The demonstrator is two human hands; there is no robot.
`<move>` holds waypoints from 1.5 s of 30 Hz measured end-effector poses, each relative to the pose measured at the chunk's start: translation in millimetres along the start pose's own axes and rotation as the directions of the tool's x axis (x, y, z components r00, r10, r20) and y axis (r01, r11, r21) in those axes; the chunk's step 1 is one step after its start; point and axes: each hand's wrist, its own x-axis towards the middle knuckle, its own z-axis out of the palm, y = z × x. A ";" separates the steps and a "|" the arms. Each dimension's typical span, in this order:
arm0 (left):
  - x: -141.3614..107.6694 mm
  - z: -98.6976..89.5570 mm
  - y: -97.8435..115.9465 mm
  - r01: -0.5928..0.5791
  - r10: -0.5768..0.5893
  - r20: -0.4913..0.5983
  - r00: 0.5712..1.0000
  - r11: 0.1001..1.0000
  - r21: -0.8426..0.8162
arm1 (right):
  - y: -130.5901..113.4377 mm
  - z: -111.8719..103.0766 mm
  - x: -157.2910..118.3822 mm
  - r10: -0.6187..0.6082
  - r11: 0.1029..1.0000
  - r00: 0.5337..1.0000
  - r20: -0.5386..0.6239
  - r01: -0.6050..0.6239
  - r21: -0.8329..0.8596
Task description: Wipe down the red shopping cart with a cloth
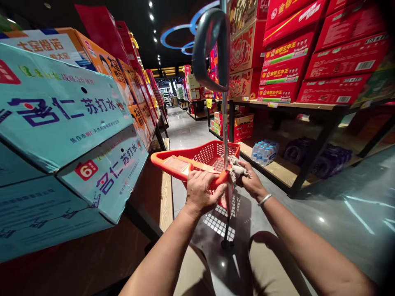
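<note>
An orange plastic shopping basket [200,153] with a lattice wall stands in front of me, above the floor. My left hand [202,190] is closed over its near rim, thumb toward the metal pole. On the right of the pole, my right hand [251,181] grips a crumpled greyish cloth [237,170] against the basket's corner. The upright metal pole [225,123] carries a black loop handle [212,49] at its top, which neither hand touches. A silver bracelet circles my right wrist.
Blue cartons [61,107] jut out close on the left. Red boxes [284,61] are stacked on a shelf at right, with shrink-wrapped water bottles [264,152] on the board below. A shiny grey aisle floor [182,125] runs ahead between the displays.
</note>
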 end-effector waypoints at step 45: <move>-32.0 -1.6 -48.0 0.181 -0.130 -0.135 0.982 0.852 0.491 | 6.4 13.1 68.8 0.314 0.537 0.869 0.383 0.170 -0.826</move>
